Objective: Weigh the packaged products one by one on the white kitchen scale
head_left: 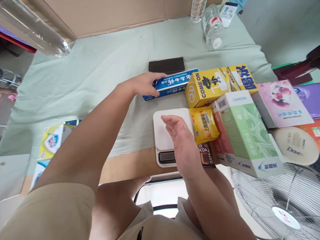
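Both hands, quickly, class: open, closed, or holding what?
Left hand: closed around one end of the blue toothpaste box.
Right hand: open over the white scale, holding nothing visible.

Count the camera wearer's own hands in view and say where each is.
2. The left hand is around the left end of the blue toothpaste box; the right hand is over the white scale, contact with it unclear. Some fingers are hidden.
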Tool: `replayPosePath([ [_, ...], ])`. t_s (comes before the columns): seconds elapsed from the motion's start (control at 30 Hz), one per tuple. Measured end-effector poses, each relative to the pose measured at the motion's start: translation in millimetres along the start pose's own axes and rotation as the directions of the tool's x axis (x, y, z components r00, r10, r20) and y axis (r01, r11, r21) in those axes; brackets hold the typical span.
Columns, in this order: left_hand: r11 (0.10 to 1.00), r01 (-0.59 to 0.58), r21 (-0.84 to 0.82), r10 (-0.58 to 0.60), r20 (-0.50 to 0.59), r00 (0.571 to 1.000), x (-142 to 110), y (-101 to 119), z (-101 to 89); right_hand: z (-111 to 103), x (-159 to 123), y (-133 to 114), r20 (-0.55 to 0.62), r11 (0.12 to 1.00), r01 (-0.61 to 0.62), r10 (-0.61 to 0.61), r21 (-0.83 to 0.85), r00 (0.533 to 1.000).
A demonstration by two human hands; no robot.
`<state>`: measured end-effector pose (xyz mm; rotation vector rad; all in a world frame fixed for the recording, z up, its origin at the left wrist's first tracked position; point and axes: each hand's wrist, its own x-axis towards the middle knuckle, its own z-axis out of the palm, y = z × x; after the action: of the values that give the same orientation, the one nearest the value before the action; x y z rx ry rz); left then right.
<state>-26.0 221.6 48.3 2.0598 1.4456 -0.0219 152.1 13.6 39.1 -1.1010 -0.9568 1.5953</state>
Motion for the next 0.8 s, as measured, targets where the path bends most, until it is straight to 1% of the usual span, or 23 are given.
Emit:
replayPosePath([
  [0.03,1.000,0.013,0.025,-0.014,0.020,1.000,2,2,-1.1,0,0,0,-0.007,1.000,-0.002,0.002,0.019,1.000],
  [0.13,0.997,0.035,0.062,-0.035,-0.003,0.999,11,1,-2.9,1,2,-1,-0.005,0.999,0.006,-0.005,0.043,1.000],
  [0.27,0.994,-0.032,0.108,0.037,-0.043,0.998,30,-8,2.9,1,3,1,-0.003,0.999,0.011,-0.011,0.041,1.000],
  [0.3,0.992,-0.044,0.118,0.054,-0.077,0.996,33,-8,6.3,1,3,1,-0.003,0.999,0.012,-0.012,0.036,1.000],
  [0.33,0.991,-0.055,0.122,0.073,-0.141,0.987,33,-7,10.4,0,3,1,-0.004,0.999,0.015,-0.015,0.028,1.000],
  [0.37,0.991,-0.062,0.121,0.088,-0.217,0.972,30,-3,15.3,-1,3,1,-0.006,1.000,0.021,-0.021,0.019,1.000],
  [0.4,0.990,-0.078,0.116,0.110,-0.301,0.947,22,3,20.9,-2,3,1,-0.010,0.999,0.031,-0.030,0.009,0.999],
  [0.47,0.984,-0.153,0.087,0.176,-0.453,0.874,-7,19,33.8,-3,4,0,-0.023,0.998,0.062,-0.062,-0.009,0.998],
  [0.5,0.974,-0.214,0.074,0.222,-0.498,0.838,-28,28,40.8,-3,6,0,-0.031,0.997,0.079,-0.079,-0.017,0.996],
  [0.53,0.967,-0.250,0.043,0.233,-0.534,0.813,-52,36,47.8,-3,7,1,-0.040,0.995,0.093,-0.094,-0.022,0.995],
  [0.57,0.967,-0.254,-0.002,0.209,-0.561,0.801,-79,42,54.8,-1,8,1,-0.049,0.995,0.101,-0.102,-0.027,0.994],
  [0.63,0.973,-0.207,-0.101,0.102,-0.619,0.779,-136,49,67.6,4,8,4,-0.054,0.994,0.101,-0.103,-0.037,0.993],
  [0.67,0.973,-0.175,-0.152,0.033,-0.656,0.754,-165,50,73.1,9,7,5,-0.044,0.994,0.097,-0.099,-0.046,0.994],
  [0.73,0.964,-0.141,-0.225,-0.069,-0.726,0.684,-220,47,81.9,19,1,9,-0.001,0.993,0.089,-0.089,-0.079,0.996],
  [0.8,0.956,-0.083,-0.280,-0.171,-0.769,0.616,-269,41,87.3,31,-9,14,0.064,0.987,0.088,-0.080,-0.136,0.995],
])
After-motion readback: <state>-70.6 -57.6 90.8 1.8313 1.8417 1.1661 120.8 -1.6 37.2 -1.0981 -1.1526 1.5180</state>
